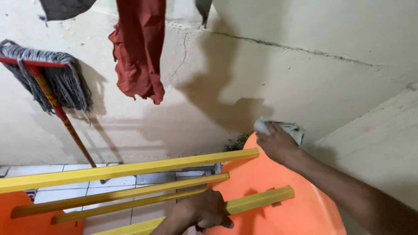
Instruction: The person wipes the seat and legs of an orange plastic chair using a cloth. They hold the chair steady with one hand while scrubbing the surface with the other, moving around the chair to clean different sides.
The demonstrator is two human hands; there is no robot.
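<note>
Head view, only one: no packages, labels or signs readable anywhere; colour blocks only. Orange plastic panel (pixel 278 191) lower right, rounded top edge, standing near the cream wall (pixel 305 78); a second orange panel (pixel 26 215) at lower left. Yellow slats (pixel 130 169) run between the two, four or five visible, angled slightly up to the right, tiled floor (pixel 109 180) showing through the gaps. Right hand (pixel 276 143) sits at the rounded top of the right orange panel, holding a crumpled grey-white cloth (pixel 287 128). Cloth is bunched under and past the fingers, sticking out on the far side of the hand toward the wall; fingers curled over it, pressed together, pinning it on the panel's top edge. Left hand (pixel 202 211) is lower centre, closed round one of the lower yellow slats near where it meets the orange panel; fingers wrapped and tight together, thumb tip visible under the slat. Hands are well apart, cloth up top, slat grip below. Background: mop (pixel 48 78) leaning on the wall at left, grey string head up, red and orange handle running down to the floor. Red garment (pixel 139 48) hangs from above, centre-left, clear of the slats. Dark cloth scrap (pixel 65 8) at top left edge, another at top centre, both cropped. Long crack (pixel 296 48) across the wall at upper right. Small dark green patch (pixel 237 142) at the wall base behind the panel, can't tell what it is.
</note>
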